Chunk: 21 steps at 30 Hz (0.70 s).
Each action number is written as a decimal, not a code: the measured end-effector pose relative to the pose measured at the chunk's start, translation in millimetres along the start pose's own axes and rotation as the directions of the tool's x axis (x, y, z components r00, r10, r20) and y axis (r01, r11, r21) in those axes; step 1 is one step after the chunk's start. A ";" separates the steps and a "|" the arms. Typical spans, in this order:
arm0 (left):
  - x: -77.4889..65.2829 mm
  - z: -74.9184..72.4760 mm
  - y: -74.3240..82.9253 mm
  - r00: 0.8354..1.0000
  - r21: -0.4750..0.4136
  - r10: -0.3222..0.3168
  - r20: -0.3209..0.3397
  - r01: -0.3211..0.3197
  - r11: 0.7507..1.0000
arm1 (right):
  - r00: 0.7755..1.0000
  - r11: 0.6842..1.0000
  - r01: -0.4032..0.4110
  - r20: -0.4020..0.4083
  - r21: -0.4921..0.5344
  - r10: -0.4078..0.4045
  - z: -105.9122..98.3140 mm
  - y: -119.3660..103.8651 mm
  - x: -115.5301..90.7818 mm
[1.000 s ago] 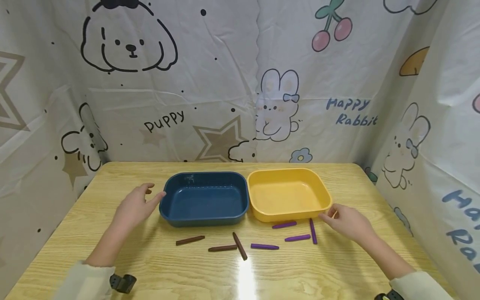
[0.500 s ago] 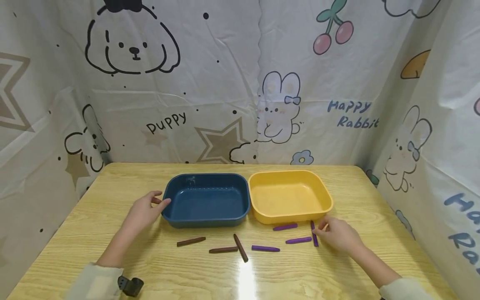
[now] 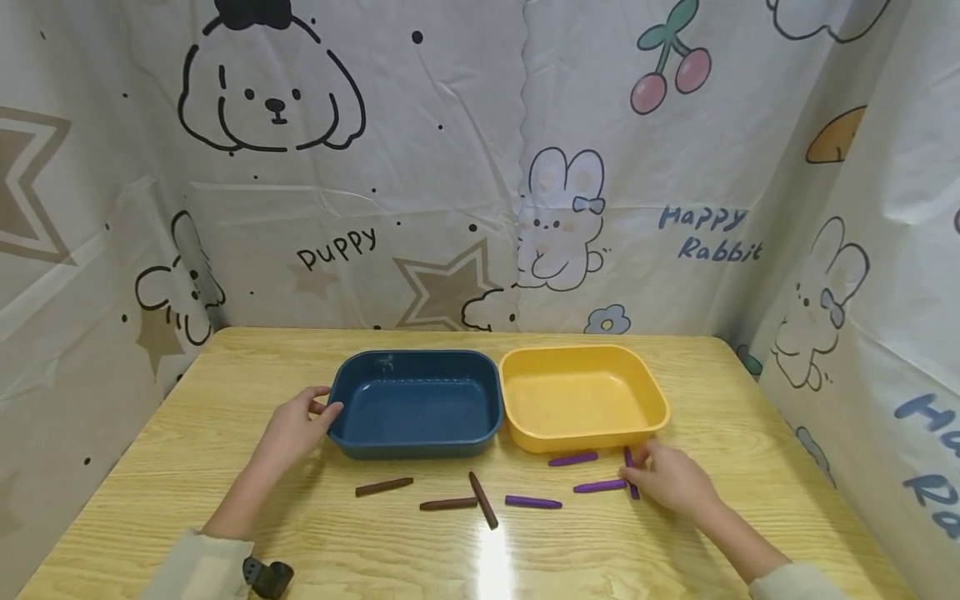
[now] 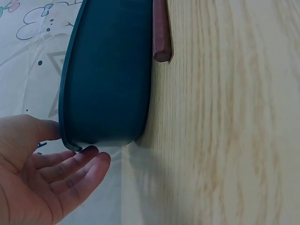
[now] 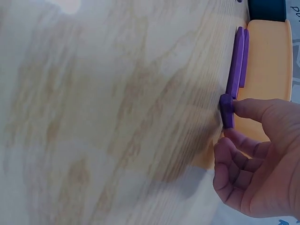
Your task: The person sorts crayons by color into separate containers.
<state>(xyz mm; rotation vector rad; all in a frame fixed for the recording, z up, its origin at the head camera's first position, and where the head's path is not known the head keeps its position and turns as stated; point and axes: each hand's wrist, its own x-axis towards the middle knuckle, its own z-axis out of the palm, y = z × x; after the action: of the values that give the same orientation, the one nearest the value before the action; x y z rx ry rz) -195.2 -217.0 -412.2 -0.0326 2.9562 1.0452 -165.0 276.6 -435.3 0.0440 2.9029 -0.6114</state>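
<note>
— Facing a pale cartoon-printed curtain (image 3: 465,167) lettered "Puppy" and "Happy Rabbit", and looking down on a wood-grain table (image 3: 375,550). Finding what on top?

— Finding a blue tray (image 3: 420,417) on the left and a yellow tray (image 3: 585,400) right beside it. Seeing three brown crayons (image 3: 448,504) lying in front of the blue one, and three loose purple crayons (image 3: 533,502) lying farther right. Seeing also a fourth purple one, the pinched crayon (image 3: 634,493), lying lengthwise away from the person, near the yellow tray's front right corner.

— Gripping that one how?

— Pinching lightly with the right hand (image 3: 675,482), going by the right wrist view: showing the thumb on one side, the forefinger tip on another, the remaining fingers curling below. Losing much of that contact in the head view, with fingers covering the crayon's middle.

— Doing what on the other side?

— Holding the blue tray's left rim with the left hand (image 3: 295,429), thumb over the edge. Gaining from the left wrist view the fingertips bending under the rim, outside the wall, plus the blunt end of one of the brown crayons beside the tray's base. Relying on the head view alone for all seven crayons together.

— Differing how from a second ago?

— Finding the right hand nearer the person, now touching the crayon instead of being at the yellow tray's corner. Finding the left fingers closer against the blue tray's wall. Seeing every crayon keeping the same layout.
</note>
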 end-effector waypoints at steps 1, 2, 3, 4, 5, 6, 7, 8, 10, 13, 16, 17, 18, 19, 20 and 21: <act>0.2 0.4 -0.4 1.000 -0.010 -0.001 -0.005 0.001 1.000 | 1.000 1.000 0.005 -0.002 -0.002 -0.005 0.5 0.5 -0.3; 0.5 0.8 -0.8 1.000 -0.023 -0.001 -0.010 0.001 1.000 | 1.000 1.000 0.003 -0.003 -0.001 -0.003 0.9 0.7 -0.7; 0.7 1.3 -1.3 1.000 -0.036 -0.002 -0.014 0.001 0.999 | 1.000 1.000 0.001 -0.003 -0.003 -0.001 0.9 0.5 -1.4; 0.8 1.7 -1.7 1.000 -0.047 -0.002 -0.018 0.001 0.999 | 1.000 1.000 -0.001 -0.002 -0.003 0.001 0.9 0.5 -1.8; 0.9 2.1 -2.1 1.000 -0.058 -0.001 -0.022 0.000 0.998 | 1.000 1.000 0.003 -0.002 -0.006 -0.003 0.6 0.4 -2.3; 1.0 2.5 -2.4 1.000 -0.064 0.000 -0.026 -0.002 0.998 | 1.000 1.000 0.005 -0.005 -0.011 -0.005 0.6 0.3 -2.6; 1.0 2.8 -2.8 1.000 -0.069 0.002 -0.029 -0.004 0.998 | 1.000 1.000 0.005 -0.005 -0.014 -0.005 0.3 -0.1 -2.7; 0.9 3.1 -2.9 1.000 -0.072 0.002 -0.031 -0.004 0.997 | 1.000 1.000 0.004 -0.006 -0.021 -0.004 -0.2 -0.6 -3.0; 0.4 3.3 -3.0 0.999 -0.071 0.001 -0.032 -0.004 0.997 | 1.000 0.999 0.019 -0.013 -0.045 -0.019 -1.4 -1.2 -3.2; -0.2 3.4 -3.1 1.000 -0.068 -0.003 -0.029 0.001 0.998 | 0.999 0.997 0.031 -0.022 -0.073 -0.033 -4.4 -2.4 -4.6; 0.0 3.9 -3.6 1.000 -0.073 -0.005 -0.026 0.003 0.997 | 0.999 0.996 0.039 -0.026 -0.086 -0.041 -7.6 -2.1 -6.3; 0.3 4.1 -3.9 1.000 -0.073 -0.005 -0.026 0.003 0.997 | 0.999 0.995 0.038 -0.023 -0.087 -0.040 -9.2 -1.9 -6.8; 0.8 4.4 -4.5 1.000 -0.073 -0.004 -0.028 0.002 0.997 | 0.999 0.995 0.043 -0.021 -0.091 -0.045 -11.1 -1.5 -7.2; 1.1 4.6 -4.8 1.000 -0.072 -0.002 -0.031 0.000 0.997 | 0.999 0.995 0.048 -0.015 -0.091 -0.050 -13.2 -1.1 -7.5; 1.0 4.6 -4.8 1.000 -0.072 -0.002 -0.031 -0.001 0.997 | 0.998 0.994 0.055 -0.009 -0.094 -0.057 -15.4 -0.7 -7.5; 1.0 4.6 -4.9 0.999 -0.070 0.000 -0.032 -0.002 0.998 | 0.998 0.993 0.067 -0.004 -0.097 -0.068 -18.1 -0.6 -7.6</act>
<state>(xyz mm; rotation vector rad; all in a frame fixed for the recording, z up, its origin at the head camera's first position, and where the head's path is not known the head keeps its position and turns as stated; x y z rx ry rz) -196.1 -217.9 -418.9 -0.0485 2.9472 1.1591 -160.5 283.4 -417.5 -0.0650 2.9472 -0.4808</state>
